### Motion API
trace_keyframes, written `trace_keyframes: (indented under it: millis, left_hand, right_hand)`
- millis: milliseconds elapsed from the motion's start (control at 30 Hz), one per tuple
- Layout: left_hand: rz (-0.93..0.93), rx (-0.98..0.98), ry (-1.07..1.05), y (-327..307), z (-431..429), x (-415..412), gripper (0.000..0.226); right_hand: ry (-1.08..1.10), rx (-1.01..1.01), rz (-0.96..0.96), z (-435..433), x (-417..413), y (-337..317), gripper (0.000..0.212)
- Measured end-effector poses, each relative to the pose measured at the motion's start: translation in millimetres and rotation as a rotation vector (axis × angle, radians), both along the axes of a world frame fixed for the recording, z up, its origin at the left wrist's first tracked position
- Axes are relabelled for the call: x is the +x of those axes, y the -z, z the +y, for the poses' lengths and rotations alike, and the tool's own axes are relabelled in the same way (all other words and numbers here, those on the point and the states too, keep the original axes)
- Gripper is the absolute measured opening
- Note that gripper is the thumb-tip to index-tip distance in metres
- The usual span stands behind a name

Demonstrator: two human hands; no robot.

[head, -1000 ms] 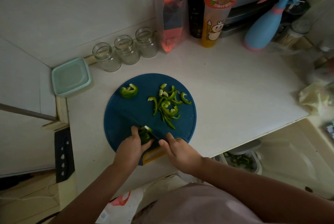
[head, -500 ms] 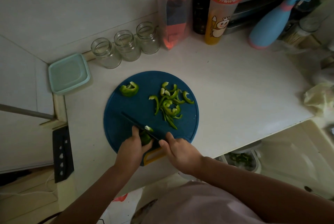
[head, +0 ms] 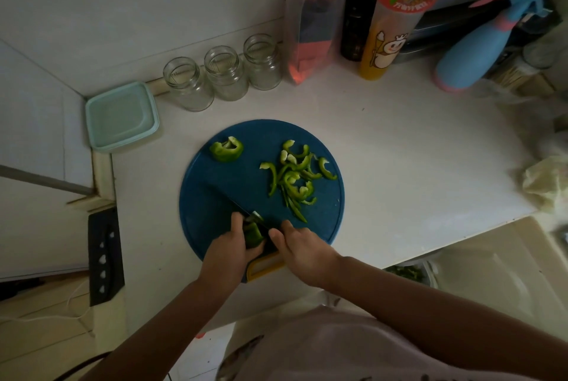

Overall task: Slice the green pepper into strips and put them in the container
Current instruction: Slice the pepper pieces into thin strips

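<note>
- Blue plastic, round and matte: the cutting board (head: 215,196) sits at the near edge of the pale, smooth worktop (head: 399,165), and its yellow loop handle (head: 266,265) pokes out over that edge.
- The left hand (head: 227,251) has its fingers curled over a glossy piece of green pepper (head: 253,234), pinning it to the near rim of the board.
- The right hand (head: 302,250) is wrapped round the handle of a dark knife (head: 236,205); the handle itself is hidden, and the thin blade angles out toward the board's left side, lying against the held piece.
- Cut strips (head: 295,177) lie curled and slender in a loose heap on the right half of the board.
- One chunky curved pepper section (head: 226,149) rests alone at the far-left part of the board.
- A pale teal square container (head: 121,116) with rounded corners sits in the far-left corner of the worktop, well apart from the board.
- Three clear glass jars (head: 226,73) stand in a row along the far edge.
- A second tub (head: 405,271) shows green bits below the worktop's near edge; it is too dim to tell more.
- Compared with half a second ago, both hands stay at the same spot on the near rim, the blade remains on the held piece, and the heap and the lone section haven't shifted.
</note>
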State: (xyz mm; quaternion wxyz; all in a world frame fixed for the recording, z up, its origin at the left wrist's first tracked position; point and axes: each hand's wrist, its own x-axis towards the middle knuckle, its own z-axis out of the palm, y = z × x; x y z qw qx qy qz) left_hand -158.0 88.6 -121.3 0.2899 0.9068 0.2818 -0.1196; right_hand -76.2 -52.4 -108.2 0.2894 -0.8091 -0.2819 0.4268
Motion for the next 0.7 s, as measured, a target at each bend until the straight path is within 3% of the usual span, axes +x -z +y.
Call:
trace_keyframes:
  millis: [167, 300, 467, 700]
  left_hand:
    - [-0.029, -0.006, -0.002, -3, -3, -2, 0.055]
    - [-0.084, 0.042, -0.051, -1, -6, -6, 0.054]
    - [-0.134, 0.074, -0.07, -1, -8, -7, 0.049]
    - [-0.13, 0.079, -0.053, -1, -7, -9, 0.051]
  right_hand:
    - [0.06, -0.042, -0.059, 15, -6, 7, 0.043]
    - [0.28, 0.086, 0.116, 12, -2, 5, 0.041]
    - [0.155, 0.184, 0.012, -15, -2, -3, 0.038]
    - [-0.014, 0.172, -0.163, -21, -13, -5, 0.037]
